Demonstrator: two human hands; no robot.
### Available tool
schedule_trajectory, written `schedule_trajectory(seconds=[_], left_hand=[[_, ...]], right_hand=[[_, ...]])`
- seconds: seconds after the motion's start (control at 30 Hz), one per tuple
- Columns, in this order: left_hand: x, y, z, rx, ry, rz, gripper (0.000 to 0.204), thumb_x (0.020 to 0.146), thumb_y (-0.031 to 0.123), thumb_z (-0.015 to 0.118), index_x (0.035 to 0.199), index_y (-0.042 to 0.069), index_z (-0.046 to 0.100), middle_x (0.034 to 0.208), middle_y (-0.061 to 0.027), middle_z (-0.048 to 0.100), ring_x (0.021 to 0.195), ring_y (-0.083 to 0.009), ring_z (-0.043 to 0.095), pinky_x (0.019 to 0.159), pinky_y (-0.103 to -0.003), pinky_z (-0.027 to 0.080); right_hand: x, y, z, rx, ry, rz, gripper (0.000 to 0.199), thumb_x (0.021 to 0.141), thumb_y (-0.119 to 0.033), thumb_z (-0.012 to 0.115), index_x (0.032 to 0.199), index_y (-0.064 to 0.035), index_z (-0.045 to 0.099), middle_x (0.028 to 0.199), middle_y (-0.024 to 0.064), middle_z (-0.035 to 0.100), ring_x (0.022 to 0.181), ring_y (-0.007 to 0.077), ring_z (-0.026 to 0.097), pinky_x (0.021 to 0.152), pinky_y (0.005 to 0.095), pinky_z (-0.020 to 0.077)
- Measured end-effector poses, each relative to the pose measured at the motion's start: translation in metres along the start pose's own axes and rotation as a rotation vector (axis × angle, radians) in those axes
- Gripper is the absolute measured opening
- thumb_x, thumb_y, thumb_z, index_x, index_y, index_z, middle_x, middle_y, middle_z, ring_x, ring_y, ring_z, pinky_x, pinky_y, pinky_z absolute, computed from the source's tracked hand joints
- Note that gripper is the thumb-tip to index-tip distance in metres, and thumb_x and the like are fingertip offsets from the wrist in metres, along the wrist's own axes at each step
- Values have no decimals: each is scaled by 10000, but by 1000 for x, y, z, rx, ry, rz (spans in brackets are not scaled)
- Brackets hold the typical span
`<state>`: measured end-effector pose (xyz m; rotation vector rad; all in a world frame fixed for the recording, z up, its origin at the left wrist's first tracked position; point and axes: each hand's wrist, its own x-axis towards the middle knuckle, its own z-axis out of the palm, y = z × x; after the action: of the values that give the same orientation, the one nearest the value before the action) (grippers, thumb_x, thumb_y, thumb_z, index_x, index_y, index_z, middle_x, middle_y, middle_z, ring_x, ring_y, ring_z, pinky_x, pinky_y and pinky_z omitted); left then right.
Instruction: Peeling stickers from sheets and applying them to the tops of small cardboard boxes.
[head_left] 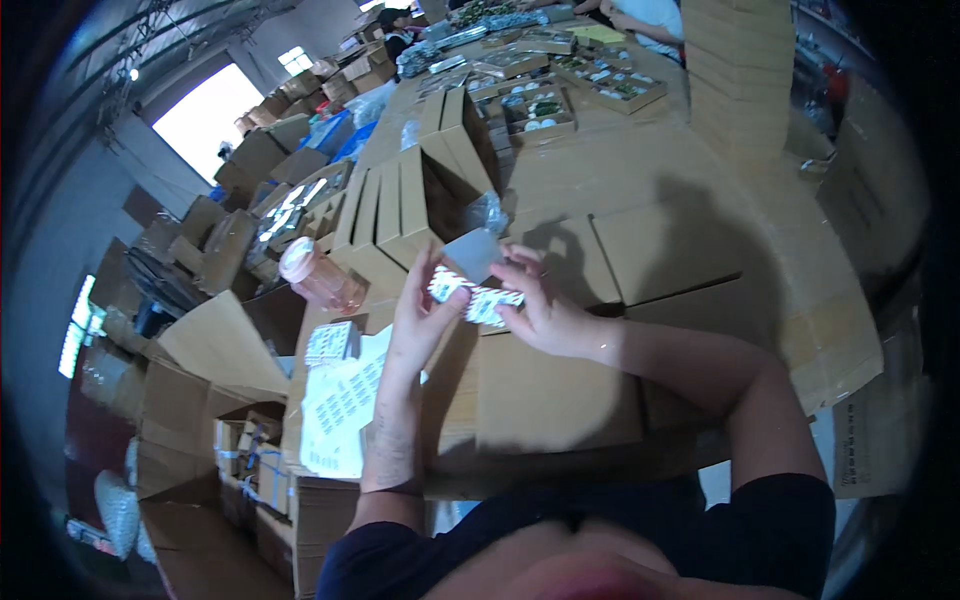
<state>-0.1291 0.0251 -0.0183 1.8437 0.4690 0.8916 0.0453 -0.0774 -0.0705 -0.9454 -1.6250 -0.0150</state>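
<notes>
Cardboard is covering the whole surface (560,400), with flat folded boxes (400,215) standing in a row behind. Above it, the left hand (425,310) and right hand (545,310) are both pinching a small patterned strip (475,297), each grip closing on one end. A pink bottle (318,275) and a printed sheet (345,410) are lying to the left.

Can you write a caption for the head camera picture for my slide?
Both hands hold a small printed sticker strip above a cardboard-covered table.

The cardboard-covered table (640,180) carries folded cartons (400,215) at ten o'clock, filled trays (560,85) at twelve, a label sheet (340,405) at eight.
</notes>
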Motion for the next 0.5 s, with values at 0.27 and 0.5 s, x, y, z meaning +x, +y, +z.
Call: schedule_trajectory(seconds=[0.27, 0.5], left_hand=[[-16, -21, 7, -557, -7, -419, 256, 928, 129, 610, 1158, 20, 583, 1040, -70, 669, 911, -117, 651, 804, -267, 523], [-10, -60, -5, -851, -197, -542, 293, 923, 182, 598, 1168, 24, 566, 1000, -79, 664, 835, -142, 664, 714, -269, 547]], right_hand=[[6, -1, -9, -68, -97, -72, 683, 819, 22, 632, 1414, -187, 370, 1446, 187, 230, 1305, 362, 392, 1039, 442, 421], [9, -11, -8, -100, -400, -273, 631, 877, -48, 604, 1380, -394, 446, 1441, 142, 297, 1261, 269, 470, 1092, 422, 389]])
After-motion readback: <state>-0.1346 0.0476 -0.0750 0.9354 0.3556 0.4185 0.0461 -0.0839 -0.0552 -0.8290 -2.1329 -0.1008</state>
